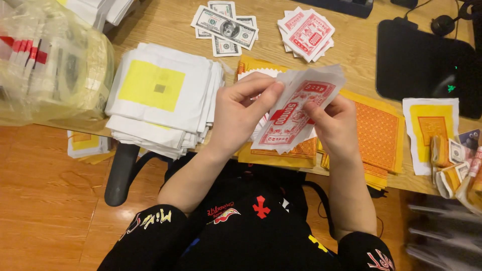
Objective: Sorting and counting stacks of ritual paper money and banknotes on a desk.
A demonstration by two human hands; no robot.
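Currently both hands hold a small bundle of red-and-white paper notes (293, 116) above the near edge of the worktop (165, 25), over a pile of orange-and-yellow sheets (376, 130). The left hand (238, 118) pinches the bundle's upper left edge between thumb and forefinger. The right hand (334, 125) supports the right side, its fingers curled behind the paper and the thumb pressed on the front. To handle the bundle well, keep the pinch light, keep the edges aligned, and slide one sheet at a time with the thumb so the thin paper does not crease. Both forearms rise from the lap, wrists bent inward, palms facing each other. A stack of white sheets with yellow squares (160, 95) lies to the left; green banknote-style papers (226, 27) and more red notes (306, 30) lie on the far side.
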